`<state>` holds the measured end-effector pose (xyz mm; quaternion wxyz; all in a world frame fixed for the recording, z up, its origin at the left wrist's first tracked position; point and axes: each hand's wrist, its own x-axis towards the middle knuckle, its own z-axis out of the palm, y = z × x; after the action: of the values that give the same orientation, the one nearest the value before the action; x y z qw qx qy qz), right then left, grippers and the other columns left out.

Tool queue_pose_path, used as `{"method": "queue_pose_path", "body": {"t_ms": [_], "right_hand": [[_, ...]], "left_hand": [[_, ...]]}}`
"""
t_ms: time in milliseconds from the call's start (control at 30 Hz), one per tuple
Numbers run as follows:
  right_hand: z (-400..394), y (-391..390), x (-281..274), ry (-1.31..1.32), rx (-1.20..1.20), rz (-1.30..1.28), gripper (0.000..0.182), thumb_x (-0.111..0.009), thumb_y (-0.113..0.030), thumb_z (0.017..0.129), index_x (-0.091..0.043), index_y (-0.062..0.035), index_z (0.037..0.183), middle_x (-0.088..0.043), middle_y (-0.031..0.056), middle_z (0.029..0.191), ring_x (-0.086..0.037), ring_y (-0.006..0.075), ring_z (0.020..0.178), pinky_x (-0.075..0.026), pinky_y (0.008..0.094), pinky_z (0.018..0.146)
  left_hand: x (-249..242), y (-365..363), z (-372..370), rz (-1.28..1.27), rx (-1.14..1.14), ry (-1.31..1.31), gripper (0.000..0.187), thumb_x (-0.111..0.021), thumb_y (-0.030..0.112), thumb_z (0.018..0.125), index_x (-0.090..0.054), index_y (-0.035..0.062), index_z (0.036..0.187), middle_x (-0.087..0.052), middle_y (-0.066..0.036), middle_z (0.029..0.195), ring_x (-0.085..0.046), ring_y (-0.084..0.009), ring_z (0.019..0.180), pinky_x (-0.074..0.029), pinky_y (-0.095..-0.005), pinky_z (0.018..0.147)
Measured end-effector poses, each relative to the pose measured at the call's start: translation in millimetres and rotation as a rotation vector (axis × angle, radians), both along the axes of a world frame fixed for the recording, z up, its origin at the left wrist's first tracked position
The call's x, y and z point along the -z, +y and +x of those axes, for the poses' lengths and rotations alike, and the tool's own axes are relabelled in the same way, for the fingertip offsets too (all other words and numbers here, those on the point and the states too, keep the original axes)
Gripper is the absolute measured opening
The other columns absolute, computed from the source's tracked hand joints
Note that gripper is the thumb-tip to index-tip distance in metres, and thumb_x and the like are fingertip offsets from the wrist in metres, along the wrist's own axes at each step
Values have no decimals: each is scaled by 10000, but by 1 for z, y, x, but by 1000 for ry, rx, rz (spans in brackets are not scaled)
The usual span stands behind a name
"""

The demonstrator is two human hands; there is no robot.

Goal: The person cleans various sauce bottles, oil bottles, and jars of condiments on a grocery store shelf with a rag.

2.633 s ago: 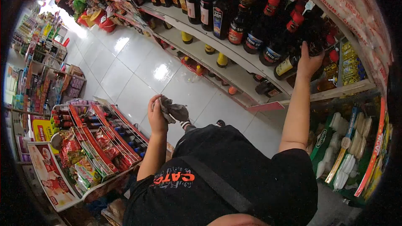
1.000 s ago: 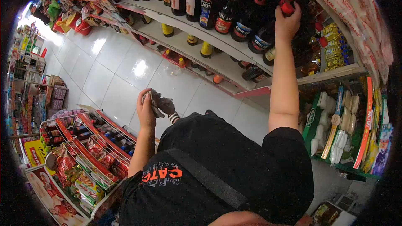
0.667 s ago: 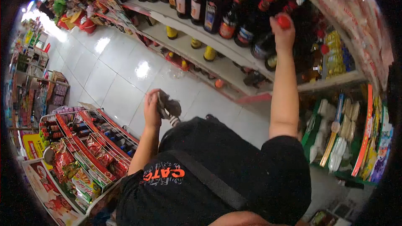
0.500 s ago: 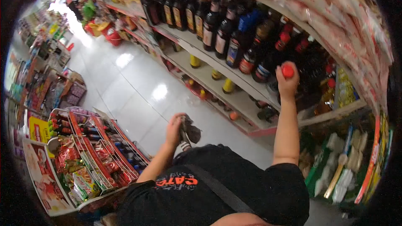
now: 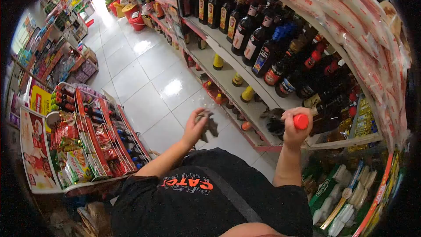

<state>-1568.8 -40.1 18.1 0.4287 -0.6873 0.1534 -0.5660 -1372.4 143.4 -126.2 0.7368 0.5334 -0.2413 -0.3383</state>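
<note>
My right hand (image 5: pixel 293 132) is wrapped round the neck of a bottle with a red cap (image 5: pixel 301 121). The hand hides most of that bottle. It is in front of the shelf edge, close to a row of dark glass bottles (image 5: pixel 253 48) with pale labels. Pinched in the fingers of my left hand (image 5: pixel 193 128) is a crumpled dark grey cloth (image 5: pixel 211 128), which hangs over the tiled floor in front of my black shirt.
Yellow-capped bottles (image 5: pixel 247 93) stand on the lower shelf. Long plastic packs (image 5: pixel 351 30) with red print are stacked at upper right. A wire rack (image 5: pixel 90 134) of red packets stands to my left. Red buckets (image 5: pixel 137 21) sit farther down the aisle.
My right hand has drawn the red-capped bottle back from the shelf row, closer to my body. My left hand with the cloth has shifted right, and the whole view has turned slightly.
</note>
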Motion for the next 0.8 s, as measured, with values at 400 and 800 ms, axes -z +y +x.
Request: {"method": "queue_pose_path", "body": {"t_ms": [400,800], "right_hand": [[70,46,58,17,-400,448,132,-572,7,740,-459,-40,790,-494,26,695,-511,102,589,-444,246,585],[59,65,16,126,-575,170,149,-581,9,692,-462,-46,763,-564,68,654,-553,143,584,-466,278,579]], "left_hand": [[-27,-35,-30,-40,274,-144,279,-379,177,899,-508,6,1078,-559,-92,996,-501,-168,953,-382,-291,861],[50,-54,24,-35,461,-590,313,-533,213,812,-553,73,1090,-567,-81,1105,-541,-157,992,-407,-271,860]]}}
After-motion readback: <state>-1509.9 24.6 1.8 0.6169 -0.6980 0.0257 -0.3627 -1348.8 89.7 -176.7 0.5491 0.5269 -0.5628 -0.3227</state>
